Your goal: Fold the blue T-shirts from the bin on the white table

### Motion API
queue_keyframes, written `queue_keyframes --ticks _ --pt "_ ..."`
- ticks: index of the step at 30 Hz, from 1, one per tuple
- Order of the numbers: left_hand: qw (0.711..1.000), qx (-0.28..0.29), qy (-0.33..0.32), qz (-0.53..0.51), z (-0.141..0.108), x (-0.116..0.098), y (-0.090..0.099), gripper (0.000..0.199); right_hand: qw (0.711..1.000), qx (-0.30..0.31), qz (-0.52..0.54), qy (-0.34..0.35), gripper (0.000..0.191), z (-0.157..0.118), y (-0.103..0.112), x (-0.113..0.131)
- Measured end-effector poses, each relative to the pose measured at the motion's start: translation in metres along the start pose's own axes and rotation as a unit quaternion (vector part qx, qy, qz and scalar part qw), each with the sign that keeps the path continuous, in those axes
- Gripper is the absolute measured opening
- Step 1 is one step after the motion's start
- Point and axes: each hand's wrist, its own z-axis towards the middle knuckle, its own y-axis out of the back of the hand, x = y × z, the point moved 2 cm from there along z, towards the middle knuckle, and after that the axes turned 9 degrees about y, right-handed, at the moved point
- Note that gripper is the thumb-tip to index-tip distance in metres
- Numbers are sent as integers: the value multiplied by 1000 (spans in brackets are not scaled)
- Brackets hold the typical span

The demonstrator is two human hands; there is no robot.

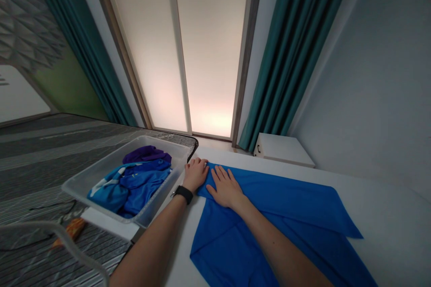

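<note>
A blue garment (286,206) lies partly folded on the white table (380,215), its upper part forming a long band toward the far edge. My left hand (196,175), with a black watch on the wrist, rests at the far left corner of the cloth, its fingers over the end of the band. Just to the right, my right hand (224,187) lies flat on the band, fingers spread. The two hands are close together, and neither grips the fabric.
Left of the table stands a translucent bin (101,166) holding blue and purple clothes (144,184). A white cabinet (284,148) is beyond the table's far edge. A pale curved tube (63,235) crosses the lower left.
</note>
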Motion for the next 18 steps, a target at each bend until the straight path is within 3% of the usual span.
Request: queue_keyframes --ticks 11,18 --pt "1000 2 -5 -13 0 2 3 31 1000 22 6 -6 72 -1 4 0" --pt "999 -6 -15 -29 2 3 2 32 1000 -6 -4 -21 71 -27 21 -25"
